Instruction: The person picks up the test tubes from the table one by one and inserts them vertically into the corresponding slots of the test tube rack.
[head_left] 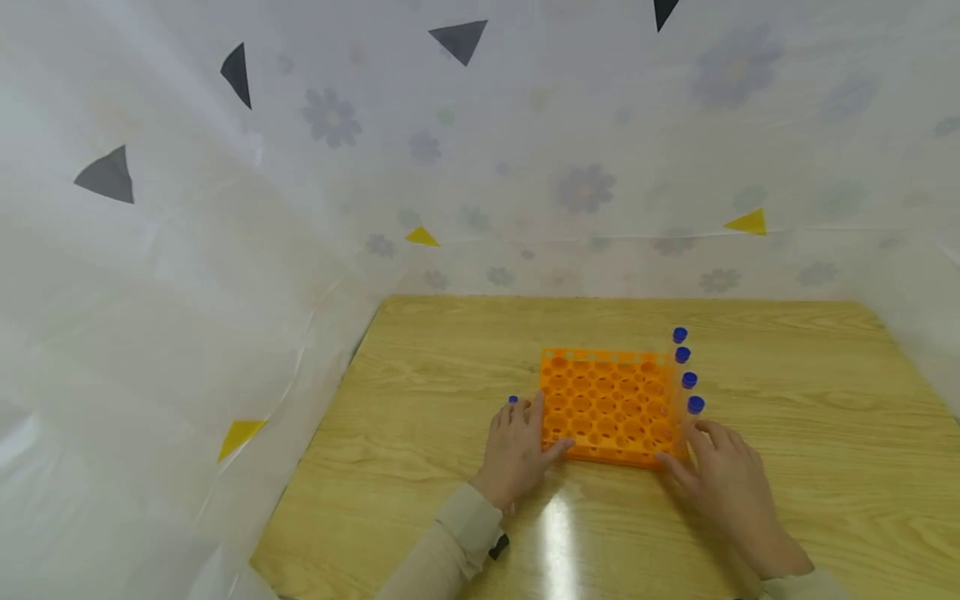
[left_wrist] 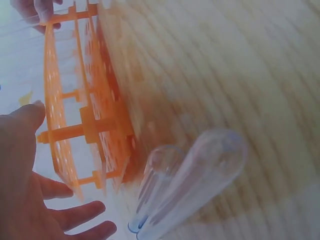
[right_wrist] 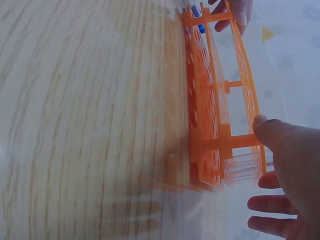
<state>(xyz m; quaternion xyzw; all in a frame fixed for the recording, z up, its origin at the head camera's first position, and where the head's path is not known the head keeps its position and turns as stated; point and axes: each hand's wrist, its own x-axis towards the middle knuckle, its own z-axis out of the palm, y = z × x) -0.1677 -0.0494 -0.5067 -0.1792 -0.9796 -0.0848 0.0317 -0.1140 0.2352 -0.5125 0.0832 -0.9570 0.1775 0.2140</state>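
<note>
An orange test tube rack (head_left: 604,394) with rows of round holes stands upright on the table. My left hand (head_left: 513,450) grips its near left corner, the thumb on the front edge and the fingers along the left side. At the near right corner my right hand (head_left: 731,479) holds it likewise, thumb (right_wrist: 265,130) against the upper plate. Several clear tubes (right_wrist: 245,165) with blue caps (head_left: 689,381) stand along the rack's right end. Two clear tubes (left_wrist: 200,172) lie on the table by my left hand; one blue cap (head_left: 513,399) shows past its fingers.
The wood-grain table (head_left: 420,358) has a glossy light reflection in front of the rack. White plastic sheeting (head_left: 525,150) with flowers and dark and yellow triangles rises behind and at the left. A small black object (head_left: 498,547) is by the left sleeve.
</note>
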